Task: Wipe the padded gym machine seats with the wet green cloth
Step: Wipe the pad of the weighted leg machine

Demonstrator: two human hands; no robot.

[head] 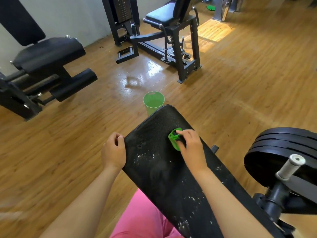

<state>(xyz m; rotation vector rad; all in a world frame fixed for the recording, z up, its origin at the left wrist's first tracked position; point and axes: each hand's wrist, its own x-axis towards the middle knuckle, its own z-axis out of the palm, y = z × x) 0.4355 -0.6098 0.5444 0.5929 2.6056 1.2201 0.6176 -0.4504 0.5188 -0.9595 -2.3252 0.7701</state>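
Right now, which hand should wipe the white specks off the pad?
Right hand: it already holds the cloth on the pad, just above the specks. The left hand only grips the pad's edge.

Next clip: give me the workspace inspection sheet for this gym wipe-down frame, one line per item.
Surface: black padded bench, tilted away from the camera, white foamy specks on its near half.
Job's things: green cloth bunched on the pad's right side; green bucket on the floor beyond the pad's far end, liquid inside.
Clutter: nothing seen on the pad.
Grippers: right hand in a closed grip on the cloth; left hand curled over the pad's left edge.
Cables: nothing seen.
Surroundings: wooden floor with a wet patch beyond the bucket; weight plates at right; two more machines with black seats behind.
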